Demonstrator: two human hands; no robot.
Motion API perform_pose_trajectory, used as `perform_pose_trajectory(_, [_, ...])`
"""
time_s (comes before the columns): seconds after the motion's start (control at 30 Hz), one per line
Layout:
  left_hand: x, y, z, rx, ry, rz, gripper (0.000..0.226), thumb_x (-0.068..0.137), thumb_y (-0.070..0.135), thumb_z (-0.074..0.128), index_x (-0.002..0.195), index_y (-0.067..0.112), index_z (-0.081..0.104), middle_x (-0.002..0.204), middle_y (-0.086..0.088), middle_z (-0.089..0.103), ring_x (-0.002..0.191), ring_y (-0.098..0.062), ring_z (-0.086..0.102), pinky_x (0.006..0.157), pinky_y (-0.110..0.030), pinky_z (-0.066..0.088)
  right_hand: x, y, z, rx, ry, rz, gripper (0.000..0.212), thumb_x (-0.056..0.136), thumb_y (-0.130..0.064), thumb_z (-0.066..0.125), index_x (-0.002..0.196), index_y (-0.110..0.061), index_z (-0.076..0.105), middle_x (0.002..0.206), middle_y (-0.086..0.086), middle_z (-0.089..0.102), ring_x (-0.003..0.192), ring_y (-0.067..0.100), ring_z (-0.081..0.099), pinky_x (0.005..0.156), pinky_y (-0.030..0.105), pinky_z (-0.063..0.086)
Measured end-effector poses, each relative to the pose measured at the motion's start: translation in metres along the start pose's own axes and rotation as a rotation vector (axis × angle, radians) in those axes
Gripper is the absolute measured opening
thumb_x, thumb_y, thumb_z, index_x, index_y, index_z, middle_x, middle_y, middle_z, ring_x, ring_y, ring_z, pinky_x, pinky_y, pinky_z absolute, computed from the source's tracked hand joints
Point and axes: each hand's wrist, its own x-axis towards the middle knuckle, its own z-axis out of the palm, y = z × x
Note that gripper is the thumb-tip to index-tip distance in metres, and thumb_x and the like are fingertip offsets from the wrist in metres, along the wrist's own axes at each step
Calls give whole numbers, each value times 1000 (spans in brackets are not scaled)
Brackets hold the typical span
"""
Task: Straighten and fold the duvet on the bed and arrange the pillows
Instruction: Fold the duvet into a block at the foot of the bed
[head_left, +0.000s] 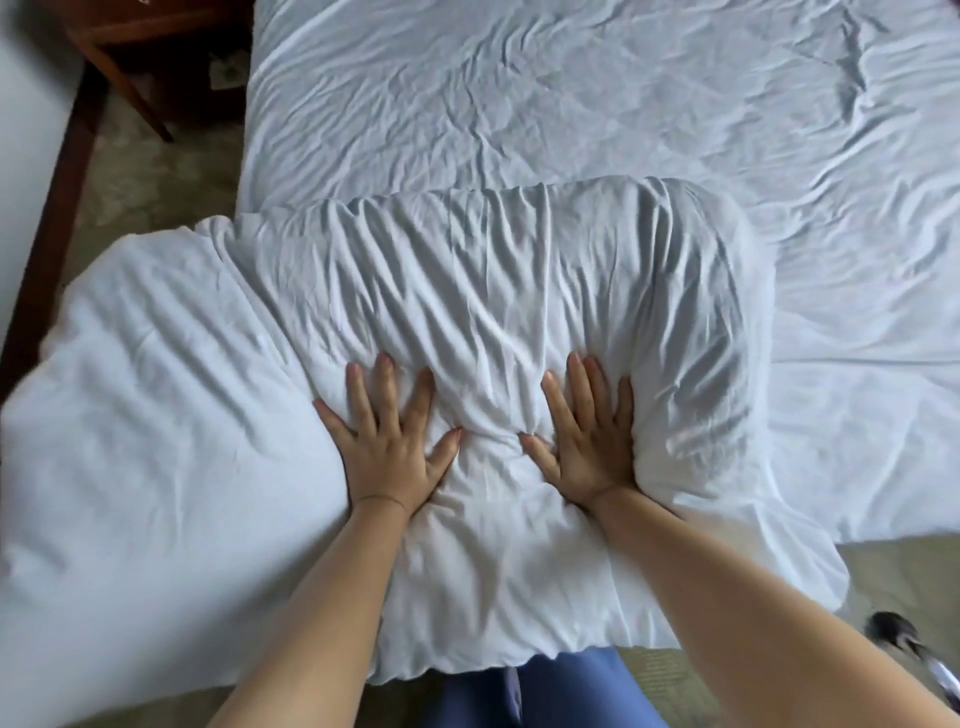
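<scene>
Head view, read left to right.

Far left: dark wooden nightstand (140, 62) on the carpet (150, 171), standing beside the bed corner.

Left to centre: white duvet (493, 291), bunched into a thick, wrinkled bundle. It lies across the near edge of the bed and overhangs toward the person; its left part bulges out past the bed corner.

Left hand (387, 441): flat on the duvet, fingers spread, palm pressing down. Nothing pinched.

Right hand (587, 441): just beside it, also flat, fingers straight and close together, thumb out, pressing the same bundle. A ridge of cloth rises between the two thumbs.

Right and beyond: the bed sheet (623, 104) is bare and creased. No pillows in view.

Step in hand, as I judge it: pressing the folded duvet flat, so the folding is well along but untidy.

Next move likely calls for sweeping both palms outward to smooth the ridges, then squaring the overhanging left part onto the bed. Pillows are not yet arranged.
</scene>
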Motion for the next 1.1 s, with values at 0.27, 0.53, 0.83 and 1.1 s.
perform_pose_trajectory(0.27, [-37,38,-85,-266,-412,-172,61,95,60,17,150,40,0,159,-3,-17,145,-27,-19,112,-65,0,-23,-25,-86,-11,-326,93,65,93,-51,19,152,-25,16,160,-1,2,147,16,-4,114,35,-14])
perform_pose_trajectory(0.53, [-24,62,-124,-446,-507,-174,54,100,47,24,151,36,12,160,3,-9,147,-27,-10,113,-62,0,-1,-3,-148,-184,-235,248,48,94,-25,38,140,-11,45,154,6,29,146,25,14,116,40,-9])
perform_pose_trajectory(0.83, [76,103,-142,-339,-240,-128,46,99,41,34,141,22,36,155,-5,22,141,-25,20,112,-52,23,92,49,-153,-20,-189,497,51,96,-44,34,142,-23,32,152,12,25,141,26,19,112,48,16])
perform_pose_trajectory(1.1, [166,147,-130,-360,-299,-224,43,100,39,30,142,33,34,158,2,15,144,-20,11,111,-63,11,193,102,-125,282,-459,821,66,90,-64,35,133,-14,38,133,15,46,123,32,45,99,42,35])
